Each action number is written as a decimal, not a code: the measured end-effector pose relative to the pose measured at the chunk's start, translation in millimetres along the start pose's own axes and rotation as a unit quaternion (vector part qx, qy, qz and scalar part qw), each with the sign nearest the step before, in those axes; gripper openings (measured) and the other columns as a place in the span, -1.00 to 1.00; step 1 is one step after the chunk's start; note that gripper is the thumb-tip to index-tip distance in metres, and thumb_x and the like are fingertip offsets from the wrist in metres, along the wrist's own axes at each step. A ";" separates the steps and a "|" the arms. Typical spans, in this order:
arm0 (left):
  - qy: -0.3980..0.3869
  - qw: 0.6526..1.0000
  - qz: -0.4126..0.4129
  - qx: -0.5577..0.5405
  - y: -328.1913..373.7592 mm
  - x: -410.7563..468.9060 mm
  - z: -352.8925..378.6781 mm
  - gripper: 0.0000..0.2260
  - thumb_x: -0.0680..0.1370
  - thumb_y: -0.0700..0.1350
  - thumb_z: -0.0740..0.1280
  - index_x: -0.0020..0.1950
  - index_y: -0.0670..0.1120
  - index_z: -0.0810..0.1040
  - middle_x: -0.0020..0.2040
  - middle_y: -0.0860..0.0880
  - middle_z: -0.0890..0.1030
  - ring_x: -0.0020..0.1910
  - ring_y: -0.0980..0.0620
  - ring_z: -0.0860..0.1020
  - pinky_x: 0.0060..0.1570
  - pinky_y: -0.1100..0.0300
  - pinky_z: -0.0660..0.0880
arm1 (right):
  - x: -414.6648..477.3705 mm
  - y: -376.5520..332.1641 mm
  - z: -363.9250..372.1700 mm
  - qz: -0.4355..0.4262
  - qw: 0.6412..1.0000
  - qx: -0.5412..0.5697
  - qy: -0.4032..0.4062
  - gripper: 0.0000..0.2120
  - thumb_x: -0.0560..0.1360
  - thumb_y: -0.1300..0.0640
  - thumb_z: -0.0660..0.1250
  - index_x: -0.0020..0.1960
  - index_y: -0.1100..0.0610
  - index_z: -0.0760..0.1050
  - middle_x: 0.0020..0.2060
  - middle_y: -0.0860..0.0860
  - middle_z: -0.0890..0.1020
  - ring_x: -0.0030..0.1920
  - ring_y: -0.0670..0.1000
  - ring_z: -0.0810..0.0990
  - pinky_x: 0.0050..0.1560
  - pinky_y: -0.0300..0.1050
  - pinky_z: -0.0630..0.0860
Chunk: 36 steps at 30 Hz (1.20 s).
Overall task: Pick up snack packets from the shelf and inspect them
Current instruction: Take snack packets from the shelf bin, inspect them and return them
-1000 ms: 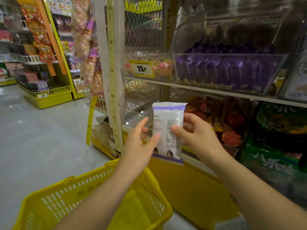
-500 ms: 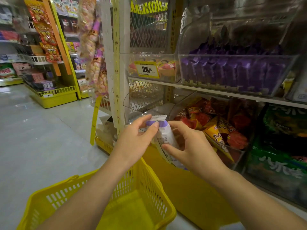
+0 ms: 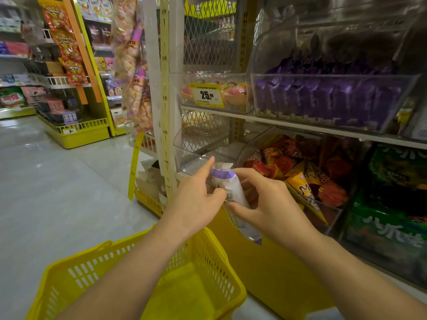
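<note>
**STEP IN HAND: TURN AND READ THE PACKET**

**Head view: procedure**

1. Judged from the frame, you are part-way through rotating the snack packet (image 3: 234, 195) to show another face. Complete the turn before you try to read it.
2. Hold the packet by its edges and sealed ends only. Fingers across the printed panel will hide the text.
3. Turn it with one hand and steady it with the other. Do not squeeze the middle, as the contents will probably crush.
4. Raise the packet toward the centre of the frame and present the face flat-on. At present it is seen nearly edge-on and the print cannot be read.

**Head view: hand pose and location**

- The packet is at the centre of the frame, between both hands. It is tilted, with the purple-banded end up and the other end down to the right.
- It sits in front of the lower bin of orange packets (image 3: 300, 181) and above the far rim of the yellow basket (image 3: 97, 269).
- Left hand (image 3: 196, 204): the index finger is extended up along the packet's top edge. The thumb and remaining fingers are curled against its middle and grip it.
- Right hand (image 3: 268, 204): the index finger is hooked over the upper end with the thumb below, pinching the packet.
- Both forearms enter from the bottom of the frame.
</note>
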<state>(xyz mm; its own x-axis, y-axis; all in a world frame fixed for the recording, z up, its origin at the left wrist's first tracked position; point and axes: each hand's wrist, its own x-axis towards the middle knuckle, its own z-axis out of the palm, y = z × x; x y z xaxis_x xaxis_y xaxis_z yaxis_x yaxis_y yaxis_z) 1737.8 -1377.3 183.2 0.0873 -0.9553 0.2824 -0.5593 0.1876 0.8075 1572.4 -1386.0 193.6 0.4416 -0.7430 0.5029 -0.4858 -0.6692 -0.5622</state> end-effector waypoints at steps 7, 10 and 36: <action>-0.037 0.994 -0.039 -0.091 -6.3 8.3 -4.5 -0.33 0.35 -0.02 0.26 0.49 0.08 0.33 0.19 0.19 0.60 -0.04 0.16 0.65 0.02 0.01 0.62 | 5.0 7.1 0.6 0.051 0.998 0.045 0.004 -0.55 0.38 0.06 0.51 0.24 -0.09 0.50 -0.09 -0.13 0.68 -0.09 -0.18 0.63 -0.09 -0.07 0.60; -0.063 0.994 -0.040 -0.082 -6.6 6.7 -1.0 -0.36 0.37 -0.03 0.29 0.48 0.15 0.33 0.14 0.18 0.62 -0.03 0.04 0.66 -0.02 -0.08 0.62 | 6.1 8.5 2.5 0.069 0.996 0.058 0.007 -0.58 0.39 0.07 0.51 0.21 -0.08 0.51 -0.08 -0.13 0.68 -0.08 -0.17 0.63 -0.07 -0.07 0.61; -0.185 0.971 -0.008 -0.150 32.8 -14.8 4.0 -0.14 0.35 0.18 0.47 0.53 0.30 0.04 0.41 0.16 0.41 0.13 0.15 0.59 0.05 0.13 0.58 | 5.0 3.7 -8.9 0.200 0.901 0.380 0.066 -0.77 0.50 0.18 0.38 0.15 0.06 0.50 -0.03 0.10 0.70 -0.08 0.07 0.71 -0.15 -0.04 0.66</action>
<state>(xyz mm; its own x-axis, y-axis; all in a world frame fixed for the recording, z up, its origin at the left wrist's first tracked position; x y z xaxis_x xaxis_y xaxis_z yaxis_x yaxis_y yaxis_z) 1714.9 -1357.9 203.4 -0.2388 -0.9650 0.1082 -0.2894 0.1771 0.9407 1566.0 -1392.3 199.9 0.2286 -0.9514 0.2064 0.0931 -0.1897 -0.9774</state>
